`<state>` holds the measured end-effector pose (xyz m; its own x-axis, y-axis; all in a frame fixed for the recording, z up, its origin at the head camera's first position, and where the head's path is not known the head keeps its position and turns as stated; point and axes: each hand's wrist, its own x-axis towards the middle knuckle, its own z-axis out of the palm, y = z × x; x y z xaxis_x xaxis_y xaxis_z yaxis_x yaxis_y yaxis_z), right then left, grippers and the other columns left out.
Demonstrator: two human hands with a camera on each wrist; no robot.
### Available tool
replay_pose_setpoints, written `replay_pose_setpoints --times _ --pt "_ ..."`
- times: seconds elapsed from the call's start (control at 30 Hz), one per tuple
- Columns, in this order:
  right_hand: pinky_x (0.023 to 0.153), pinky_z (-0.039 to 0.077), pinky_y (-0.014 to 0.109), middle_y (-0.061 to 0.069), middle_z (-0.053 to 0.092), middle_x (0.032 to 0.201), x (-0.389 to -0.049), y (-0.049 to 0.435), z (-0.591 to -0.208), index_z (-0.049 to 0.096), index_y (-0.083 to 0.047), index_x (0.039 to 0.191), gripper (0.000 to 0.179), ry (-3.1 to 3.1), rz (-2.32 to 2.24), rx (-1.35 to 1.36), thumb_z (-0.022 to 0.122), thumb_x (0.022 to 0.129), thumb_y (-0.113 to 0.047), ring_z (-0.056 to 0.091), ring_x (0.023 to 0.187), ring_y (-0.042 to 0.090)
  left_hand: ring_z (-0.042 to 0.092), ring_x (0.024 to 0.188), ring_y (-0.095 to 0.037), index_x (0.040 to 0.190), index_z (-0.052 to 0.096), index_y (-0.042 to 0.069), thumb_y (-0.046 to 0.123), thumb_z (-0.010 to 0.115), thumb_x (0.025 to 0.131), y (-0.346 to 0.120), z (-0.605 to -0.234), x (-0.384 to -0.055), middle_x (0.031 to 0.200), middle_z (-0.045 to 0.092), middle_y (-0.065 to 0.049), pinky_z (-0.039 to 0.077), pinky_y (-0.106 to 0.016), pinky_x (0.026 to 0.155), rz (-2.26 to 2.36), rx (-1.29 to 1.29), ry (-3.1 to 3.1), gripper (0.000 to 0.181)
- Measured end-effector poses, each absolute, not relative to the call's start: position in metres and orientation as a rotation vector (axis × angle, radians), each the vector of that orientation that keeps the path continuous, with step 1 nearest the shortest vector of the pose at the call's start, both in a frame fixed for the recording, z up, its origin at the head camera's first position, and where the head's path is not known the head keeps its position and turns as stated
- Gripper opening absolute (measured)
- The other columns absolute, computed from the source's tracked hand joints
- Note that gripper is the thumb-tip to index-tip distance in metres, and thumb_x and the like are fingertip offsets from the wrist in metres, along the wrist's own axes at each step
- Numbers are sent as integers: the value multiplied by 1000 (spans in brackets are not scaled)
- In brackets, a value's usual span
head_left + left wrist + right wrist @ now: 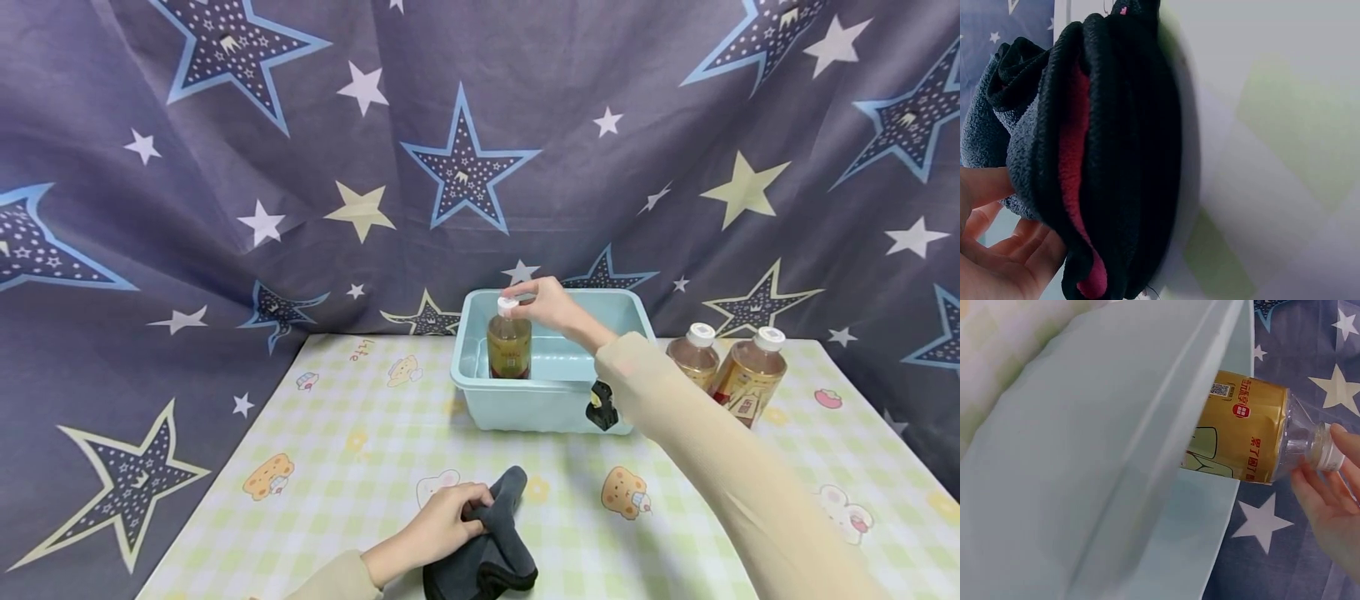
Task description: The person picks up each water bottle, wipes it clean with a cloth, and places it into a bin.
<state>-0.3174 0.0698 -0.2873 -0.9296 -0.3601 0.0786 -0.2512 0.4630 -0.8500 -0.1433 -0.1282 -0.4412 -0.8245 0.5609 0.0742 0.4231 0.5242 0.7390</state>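
My right hand [546, 304] pinches the white cap of a bottle [509, 346] with a gold label. The bottle stands upright inside the left part of a light blue plastic bin [540, 408]. In the right wrist view, thumb and fingers of the right hand [1335, 494] meet round the cap, and the bin wall hides the lower part of the bottle [1241, 428]. Nearer the front, my left hand [442, 527] grips a folded dark grey cloth [487, 554] on the table. The left wrist view shows black edging and a strip of red on this cloth [1075, 144].
Two more capped bottles, one [693, 358] beside the other [750, 379], stand right of the bin, partly behind the right sleeve. A black clip-like piece [602, 407] shows at the bin's front. The checked tablecloth [337, 467] reaches back to a star-patterned curtain [300, 167].
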Motion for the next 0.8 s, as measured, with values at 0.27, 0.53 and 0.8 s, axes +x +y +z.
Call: replay_pose_setpoints --times 0.27,0.53,0.8 --pt "84 44 33 12 56 118 -321 68 -295 61 -3 112 34 2593 -1456 -519 64 78 -4 58 98 27 43 58 -2 84 59 17 2 64 76 -128 -442 -144 75 56 5 38 -19 54 1175 850 2597 18" --pt "83 45 33 13 58 114 -320 66 -303 61 -1 111 36 2627 -1427 -537 66 75 -2 59 95 26 43 58 -2 84 59 17 3 64 76 -128 -442 -143 75 55 7 38 -19 54 1169 854 2601 18" --pt "79 46 30 13 58 113 -320 63 -309 61 0 109 36 2606 -1451 -520 67 74 0 60 93 23 43 58 -2 84 59 18 3 65 76 -127 -441 -143 74 54 7 39 -19 54 1168 854 2598 17"
